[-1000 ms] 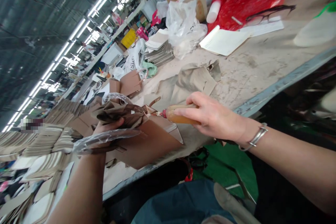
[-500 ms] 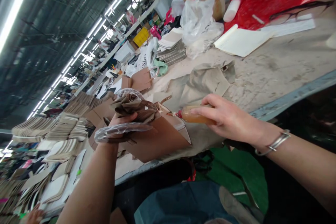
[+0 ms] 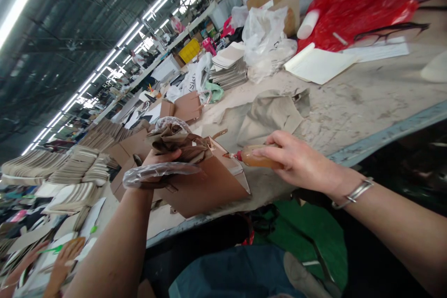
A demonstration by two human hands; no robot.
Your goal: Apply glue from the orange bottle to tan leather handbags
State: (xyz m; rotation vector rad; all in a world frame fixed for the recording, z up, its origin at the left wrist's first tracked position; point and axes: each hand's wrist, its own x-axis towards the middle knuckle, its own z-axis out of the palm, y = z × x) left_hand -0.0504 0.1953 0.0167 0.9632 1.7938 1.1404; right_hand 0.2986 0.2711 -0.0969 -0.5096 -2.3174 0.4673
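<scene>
My left hand point(image 3: 161, 160) is closed round the upper part of a brown handbag point(image 3: 206, 188) that lies tilted at the table edge. Bunched brown lining fabric point(image 3: 179, 142) sticks out above my fingers, and a strip of clear plastic point(image 3: 160, 174) wraps round by the wrist. In my right hand point(image 3: 296, 160) is a squeeze bottle point(image 3: 260, 157) of amber liquid. Its red-collared nozzle points left at the open edge of the bag, where a pale inner layer shows. Whether the tip touches the bag I cannot tell.
Crumpled tan cloth point(image 3: 268, 111) lies on the table point(image 3: 366, 107) behind the bottle. Farther back are white plastic bags point(image 3: 263, 37), a stack of cut sheets point(image 3: 228, 65), glasses point(image 3: 391, 32) and red plastic point(image 3: 363, 14). At lower left, another person's hands point(image 3: 64, 258) work beside stacked pieces point(image 3: 77, 165).
The view has shifted slightly. My right hand and the bottle keep nearly the same place at the bag's edge. The other person's hands have come further into view at lower left.
</scene>
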